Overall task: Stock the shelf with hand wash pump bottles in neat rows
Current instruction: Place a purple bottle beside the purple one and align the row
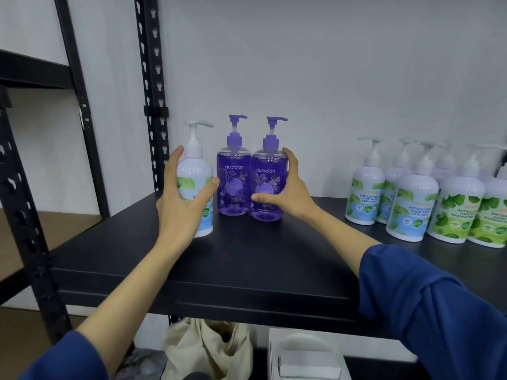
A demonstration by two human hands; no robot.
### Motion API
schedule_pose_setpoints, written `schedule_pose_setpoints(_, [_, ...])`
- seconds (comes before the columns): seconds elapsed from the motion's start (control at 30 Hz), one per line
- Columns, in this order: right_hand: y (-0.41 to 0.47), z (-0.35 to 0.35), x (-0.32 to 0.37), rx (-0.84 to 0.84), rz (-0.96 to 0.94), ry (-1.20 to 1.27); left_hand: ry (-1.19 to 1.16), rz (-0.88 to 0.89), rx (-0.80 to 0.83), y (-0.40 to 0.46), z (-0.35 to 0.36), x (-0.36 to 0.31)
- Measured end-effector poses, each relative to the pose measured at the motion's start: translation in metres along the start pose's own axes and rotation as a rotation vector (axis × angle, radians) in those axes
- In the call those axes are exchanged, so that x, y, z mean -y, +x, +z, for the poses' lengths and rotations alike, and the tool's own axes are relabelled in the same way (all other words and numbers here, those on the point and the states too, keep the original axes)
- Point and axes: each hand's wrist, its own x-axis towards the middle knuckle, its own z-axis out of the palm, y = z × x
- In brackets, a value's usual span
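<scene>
On the black shelf (247, 259) three pump bottles stand upright in a row at the back left. My left hand (181, 198) grips the white hand wash bottle (196, 174) with the green and blue label, thumb in front and fingers behind. Beside it stands a purple bottle (233, 182), untouched. My right hand (285, 193) holds the second purple bottle (267, 185), thumb across its front and fingers round its right side. The two purple bottles touch each other.
Several white pump bottles with green labels (417, 204) stand grouped at the shelf's right end. A black slotted upright (152, 78) rises at the left. Below the shelf lie a beige cloth bag (208, 349) and a white box (307, 355).
</scene>
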Motion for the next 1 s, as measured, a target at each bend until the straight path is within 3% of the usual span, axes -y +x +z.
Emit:
schedule_pose_setpoints(0.47, [0.006,-0.013,-0.008,0.118,0.085,0.121,0.019,0.002,0.018,-0.002,0.001,-0.002])
schedule_pose_setpoints(1.0, [0.007,-0.008,-0.006,0.098,0.068,0.153,0.031,0.007,0.007,-0.002,0.003,-0.002])
